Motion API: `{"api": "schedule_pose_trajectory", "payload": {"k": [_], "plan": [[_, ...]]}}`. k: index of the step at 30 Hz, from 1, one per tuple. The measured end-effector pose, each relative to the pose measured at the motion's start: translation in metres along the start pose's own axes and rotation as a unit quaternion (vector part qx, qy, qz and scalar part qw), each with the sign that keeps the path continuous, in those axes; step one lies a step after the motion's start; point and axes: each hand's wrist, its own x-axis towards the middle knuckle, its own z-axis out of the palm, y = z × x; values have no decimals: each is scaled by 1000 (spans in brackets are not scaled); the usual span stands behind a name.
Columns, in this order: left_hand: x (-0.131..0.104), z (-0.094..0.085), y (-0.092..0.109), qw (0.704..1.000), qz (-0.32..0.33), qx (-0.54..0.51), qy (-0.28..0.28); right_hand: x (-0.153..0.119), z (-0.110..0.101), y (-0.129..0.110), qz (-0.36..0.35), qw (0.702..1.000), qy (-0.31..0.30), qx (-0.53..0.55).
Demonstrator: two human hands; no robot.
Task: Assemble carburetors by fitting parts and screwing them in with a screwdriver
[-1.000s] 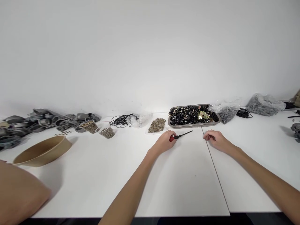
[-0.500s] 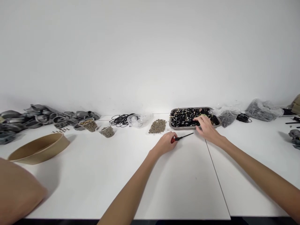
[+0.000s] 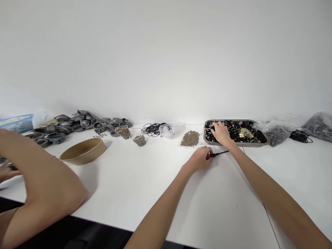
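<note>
My left hand (image 3: 201,158) is closed around the red and black handle of a screwdriver (image 3: 213,155) just above or on the white table. The dark shaft points right, and its tip ends near my right forearm. My right hand (image 3: 221,133) reaches into the left part of a grey metal tray (image 3: 259,144), fingers bent down among small black parts (image 3: 233,128). Those fingertips are partly hidden, so what they pinch is unclear. Brass-coloured pieces (image 3: 245,132) lie in the tray's right half. Left of the tray sits a flat clear container of small metal fasteners (image 3: 190,138).
Two clear cups (image 3: 123,132) of small parts, black rings or cords (image 3: 153,129) and plastic bags (image 3: 278,135) line the back. A tan oval band (image 3: 88,157) and grey castings (image 3: 75,124) lie left. Another person's arm (image 3: 52,180) rests over the table's left front edge.
The view has swung left, so things sit farther right in the picture. My right hand has moved from the tray's right half to its left part. My left hand keeps the screwdriver.
</note>
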Motion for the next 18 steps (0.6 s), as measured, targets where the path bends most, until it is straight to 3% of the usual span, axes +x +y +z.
{"api": "schedule_pose_trajectory", "payload": {"k": [10, 14, 18], "plan": [[0, 1, -2, 1000, -3, -17, 3, 2, -21, 7, -37, 997, 14, 70], [0, 2, -2, 999, -7, -34, 13, -2, -48, 5, -52, 991, 29, 119], [0, -1, -1, 996, -11, -57, 63, -19, -80, -1, -46, 982, 48, 179]]}}
